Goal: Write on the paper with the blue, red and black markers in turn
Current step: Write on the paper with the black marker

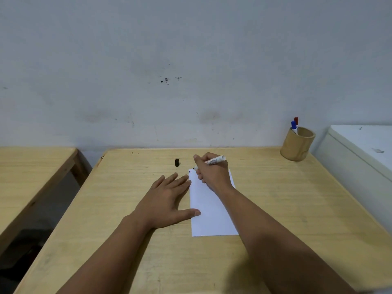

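A white sheet of paper (212,211) lies on the wooden table (275,209). My right hand (212,172) grips an uncapped white-barrelled marker (216,160), its tip down at the paper's far left corner, where small blue and red marks (190,171) show. A black cap (177,162) lies on the table just left of that hand. My left hand (167,198) rests flat beside the paper, thumb and fingertips on its left edge. The blue marker (293,126) and red marker (296,120) stand capped in a wooden cup (297,147) at the far right.
A grey wall (191,71) rises right behind the table's far edge. A second wooden table (25,177) stands to the left across a gap. A white cabinet or appliance (360,149) borders the table on the right.
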